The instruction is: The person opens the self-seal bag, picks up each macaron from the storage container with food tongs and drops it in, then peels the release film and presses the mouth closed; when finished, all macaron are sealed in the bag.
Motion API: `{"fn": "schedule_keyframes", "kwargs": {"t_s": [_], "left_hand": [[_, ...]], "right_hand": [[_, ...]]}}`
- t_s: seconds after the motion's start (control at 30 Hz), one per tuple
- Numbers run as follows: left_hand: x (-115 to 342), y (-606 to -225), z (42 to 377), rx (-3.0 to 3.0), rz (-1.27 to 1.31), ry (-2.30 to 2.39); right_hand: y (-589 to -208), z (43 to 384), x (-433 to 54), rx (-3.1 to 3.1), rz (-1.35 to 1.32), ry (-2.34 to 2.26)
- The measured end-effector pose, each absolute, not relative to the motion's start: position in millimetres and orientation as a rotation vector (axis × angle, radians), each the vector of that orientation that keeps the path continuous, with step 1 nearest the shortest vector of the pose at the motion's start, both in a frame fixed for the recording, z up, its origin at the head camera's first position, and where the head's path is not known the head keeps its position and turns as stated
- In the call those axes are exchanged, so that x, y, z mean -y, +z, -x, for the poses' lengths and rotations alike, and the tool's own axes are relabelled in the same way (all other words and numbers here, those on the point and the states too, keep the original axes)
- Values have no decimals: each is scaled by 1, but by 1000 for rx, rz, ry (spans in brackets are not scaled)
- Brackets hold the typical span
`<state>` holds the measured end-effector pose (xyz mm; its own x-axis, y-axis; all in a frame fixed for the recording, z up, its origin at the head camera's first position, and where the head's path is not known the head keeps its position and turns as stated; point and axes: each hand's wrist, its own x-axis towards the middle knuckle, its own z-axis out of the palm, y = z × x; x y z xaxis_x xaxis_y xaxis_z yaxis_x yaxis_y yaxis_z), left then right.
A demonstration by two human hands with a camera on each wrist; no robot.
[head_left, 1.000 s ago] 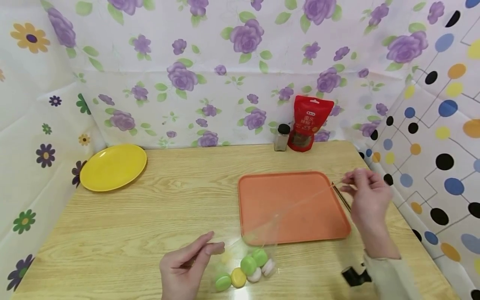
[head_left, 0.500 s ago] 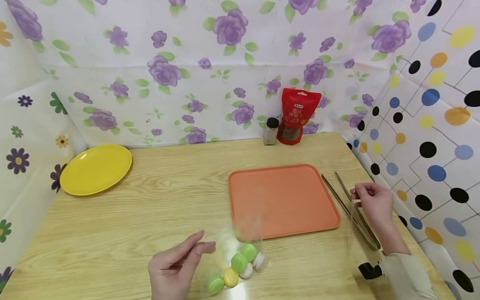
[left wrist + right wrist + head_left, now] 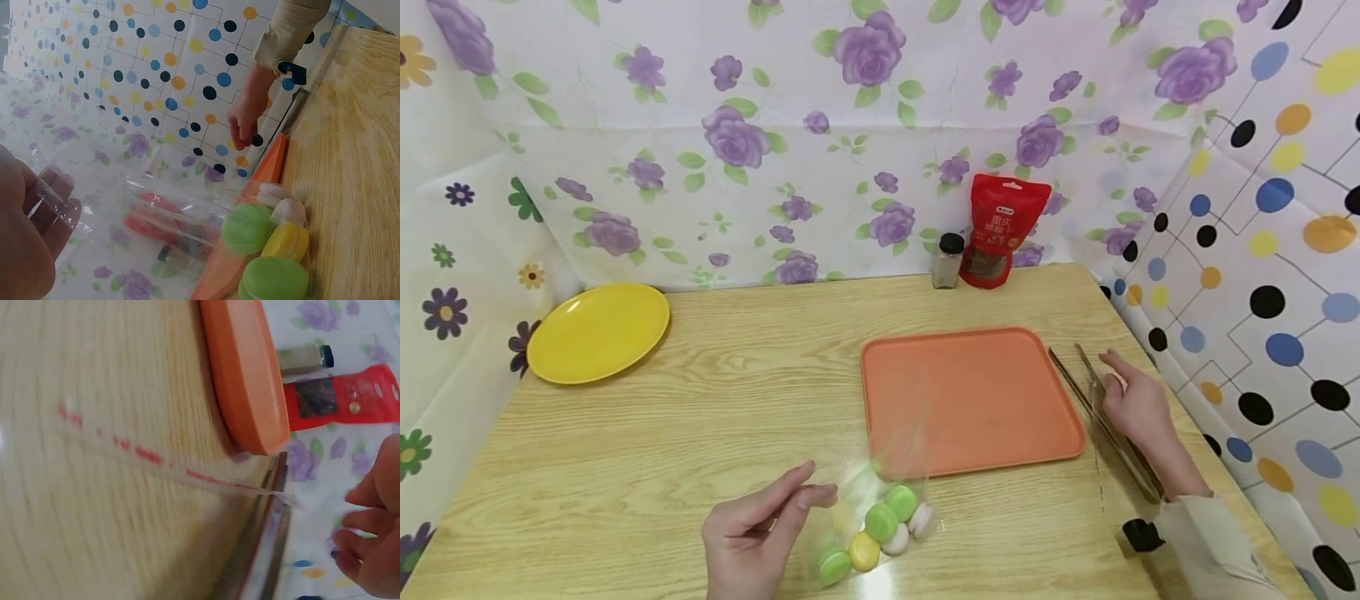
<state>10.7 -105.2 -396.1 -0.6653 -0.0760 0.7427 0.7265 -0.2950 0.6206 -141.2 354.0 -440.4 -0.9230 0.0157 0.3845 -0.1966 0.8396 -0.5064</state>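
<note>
My left hand (image 3: 756,529) pinches the upper edge of a clear plastic bag (image 3: 150,200) at the front of the table. Inside its lower end lie several macarons (image 3: 881,522), green, yellow and whitish. Over at the right, my right hand (image 3: 1138,410) is spread with the index finger extended, above metal tongs (image 3: 1105,425). A thin clear strip (image 3: 147,456) with red print hangs just off the right fingertips in the right wrist view, apart from them. The left wrist view shows film between the left thumb and fingers (image 3: 59,209).
An orange tray (image 3: 973,400) lies on the wooden table behind the bag, left of the tongs. At the back stand a black-capped glass jar (image 3: 947,262) and a red pouch (image 3: 1006,218). A yellow plate (image 3: 598,333) occupies the far left corner. Patterned cloth surrounds the table.
My right hand moved right and down from above the tray's edge to the tongs with the clear strip, then its fingers parted and let the strip go. The left hand kept its pinch on the bag.
</note>
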Motion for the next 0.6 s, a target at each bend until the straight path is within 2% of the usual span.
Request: {"fn": "schedule_keyframes", "kwargs": {"t_s": [0.13,0.4,0.5,0.6], "left_hand": [[104,-396,-10,1417,842,-2001],[104,-395,-12,1464,823,-1969],[104,-394,-14,1471,813,-1978],[104,-395,-15,1472,815,-1991]], "right_hand": [[-424,135,-332,2554,-233,852],[-393,120,-233,2452,-834,1896],[-388,120,-200,2410,-1048,2073],[-387,121,-178,2383,-1143,2160]]}}
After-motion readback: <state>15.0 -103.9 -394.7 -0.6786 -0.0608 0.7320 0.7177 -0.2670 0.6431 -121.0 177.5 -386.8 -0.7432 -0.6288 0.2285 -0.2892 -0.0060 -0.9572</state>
